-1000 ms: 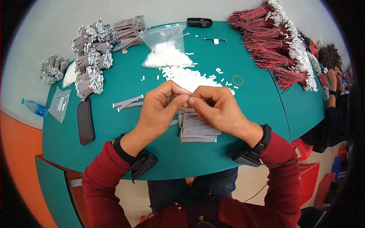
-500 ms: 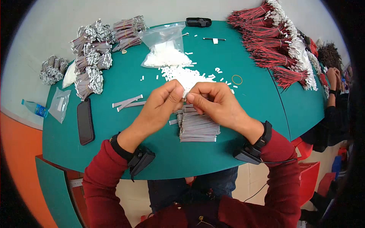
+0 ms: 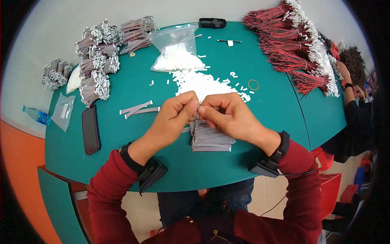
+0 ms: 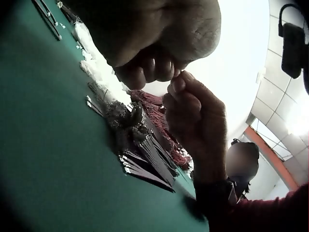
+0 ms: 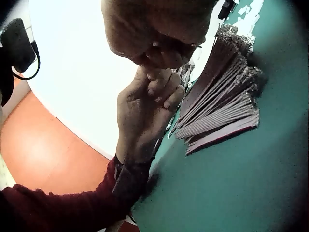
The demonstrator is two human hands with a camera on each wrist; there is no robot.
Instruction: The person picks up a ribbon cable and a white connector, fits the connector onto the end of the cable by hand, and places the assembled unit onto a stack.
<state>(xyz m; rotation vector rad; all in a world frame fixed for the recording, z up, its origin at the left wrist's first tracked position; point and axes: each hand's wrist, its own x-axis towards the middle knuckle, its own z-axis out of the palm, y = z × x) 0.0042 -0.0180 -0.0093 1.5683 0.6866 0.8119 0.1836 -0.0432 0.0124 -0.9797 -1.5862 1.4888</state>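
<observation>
Above the table's middle, my left hand (image 3: 172, 116) and right hand (image 3: 233, 118) meet at the tips of thumbs and forefingers. Between them they pinch a small white connector, almost wholly covered by the fingers. The other fingers of both hands are curled in. Right below lies a stack of flat grey ribbon cables (image 3: 211, 140), fanned out in the right wrist view, where these cables (image 5: 219, 96) show pale ends. Just beyond the hands spreads a loose heap of white connectors (image 3: 203, 83). Several single ribbon cables (image 3: 138, 109) lie left of my left hand.
A clear bag (image 3: 178, 61) of white pieces stands behind the heap. Bundled grey cables (image 3: 99, 61) are piled back left, red-and-black wire bundles (image 3: 288, 49) back right. A phone (image 3: 91, 130) and bottle (image 3: 37, 115) lie left, a rubber band (image 3: 253, 85) right. Another person's arm (image 3: 349, 89) shows far right.
My left hand rose slightly, then came back down to the right fingertips. The white connector that showed between the fingers half a second ago is now covered. The far-right person's hands moved.
</observation>
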